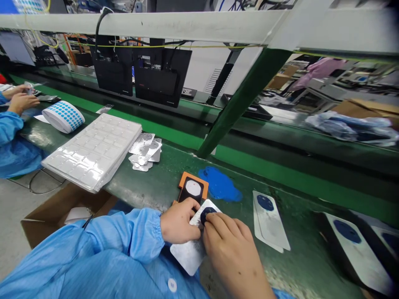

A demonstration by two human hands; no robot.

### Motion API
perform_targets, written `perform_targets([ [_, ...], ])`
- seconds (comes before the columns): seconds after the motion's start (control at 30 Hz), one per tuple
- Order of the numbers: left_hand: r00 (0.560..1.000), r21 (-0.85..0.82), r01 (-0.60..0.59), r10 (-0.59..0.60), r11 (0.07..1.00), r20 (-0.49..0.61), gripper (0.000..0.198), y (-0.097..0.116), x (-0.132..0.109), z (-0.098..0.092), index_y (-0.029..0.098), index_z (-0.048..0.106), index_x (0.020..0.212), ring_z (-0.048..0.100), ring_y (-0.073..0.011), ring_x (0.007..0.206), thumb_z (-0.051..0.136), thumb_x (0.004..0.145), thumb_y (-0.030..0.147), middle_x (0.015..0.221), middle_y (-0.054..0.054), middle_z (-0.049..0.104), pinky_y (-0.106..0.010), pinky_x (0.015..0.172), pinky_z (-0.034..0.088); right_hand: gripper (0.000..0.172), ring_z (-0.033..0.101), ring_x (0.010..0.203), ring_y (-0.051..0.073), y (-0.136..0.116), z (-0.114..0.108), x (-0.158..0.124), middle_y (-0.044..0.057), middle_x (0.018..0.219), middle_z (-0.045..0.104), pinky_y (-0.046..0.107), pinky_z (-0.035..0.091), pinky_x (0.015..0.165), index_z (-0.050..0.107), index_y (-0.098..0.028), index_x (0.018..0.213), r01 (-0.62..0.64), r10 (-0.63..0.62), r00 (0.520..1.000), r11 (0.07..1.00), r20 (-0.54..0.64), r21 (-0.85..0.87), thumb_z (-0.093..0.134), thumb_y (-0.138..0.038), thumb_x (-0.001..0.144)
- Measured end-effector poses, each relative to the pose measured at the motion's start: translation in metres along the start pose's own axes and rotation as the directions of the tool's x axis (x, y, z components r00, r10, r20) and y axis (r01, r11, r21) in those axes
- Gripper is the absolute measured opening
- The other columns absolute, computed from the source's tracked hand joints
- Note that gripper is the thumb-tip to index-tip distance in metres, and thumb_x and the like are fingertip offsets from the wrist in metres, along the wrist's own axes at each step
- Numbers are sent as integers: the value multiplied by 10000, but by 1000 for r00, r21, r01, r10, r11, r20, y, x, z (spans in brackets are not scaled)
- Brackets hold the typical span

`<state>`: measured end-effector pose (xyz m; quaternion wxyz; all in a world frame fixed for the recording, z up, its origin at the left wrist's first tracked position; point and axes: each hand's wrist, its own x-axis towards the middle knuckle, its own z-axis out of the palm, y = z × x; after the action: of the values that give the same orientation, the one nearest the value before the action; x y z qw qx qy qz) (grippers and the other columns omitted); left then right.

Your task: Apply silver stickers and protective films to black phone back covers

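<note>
Over green bench (pixel 299 253) | silver card (pixel 187 255), long axis away-right | left hand (pixel 179 221), right hand (pixel 229 249) clamped

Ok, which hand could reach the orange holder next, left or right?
Probably the left hand. It sits right beside the orange-framed black holder, while the right hand is farther off, with its fingertips busy on the dark blue round patch on the silvery card.

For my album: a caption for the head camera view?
Left hand and right hand hold a silver card with a dark circle.
</note>
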<state>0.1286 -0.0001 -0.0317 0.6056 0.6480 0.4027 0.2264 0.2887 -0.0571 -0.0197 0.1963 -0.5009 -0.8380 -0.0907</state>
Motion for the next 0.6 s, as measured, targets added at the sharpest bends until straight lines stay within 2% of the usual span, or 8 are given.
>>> perform_targets([
  [0.17,1000,21,15,-15,1000,-7,464,-2,0,2,157,493,1093,572,-97,624,590,640,141,777,28,651,-171,509,352,90,516,876,264,-6,-2,-1,75,864,594,468,384,795,634,-134,772,-18,19,998,1000,56,-24,625,-47,749],
  [0.33,1000,16,12,-11,1000,-22,470,-3,1,1,163,490,1099,580,-96,642,590,640,134,802,26,661,-174,528,359,153,517,1007,302,-7,-2,-3,133,1068,612,486,387,836,661,-102,896,-31,35,997,998,63,-62,591,-41,773],
  [0.4,1000,20,8,-8,1000,-30,468,-2,0,1,164,490,1096,575,-92,642,590,640,133,801,30,661,-175,531,353,146,517,1007,300,-8,-1,-2,140,1082,611,483,386,842,662,-93,897,-33,36,998,998,47,-53,593,-47,777],
  [0.6,999,35,16,-15,999,-34,473,-2,-1,0,166,493,1097,563,-89,625,597,636,138,791,35,657,-176,526,344,113,515,910,276,-7,5,0,106,930,607,459,380,792,628,-113,811,9,-9,1000,1000,15,-12,546,-36,799],
])
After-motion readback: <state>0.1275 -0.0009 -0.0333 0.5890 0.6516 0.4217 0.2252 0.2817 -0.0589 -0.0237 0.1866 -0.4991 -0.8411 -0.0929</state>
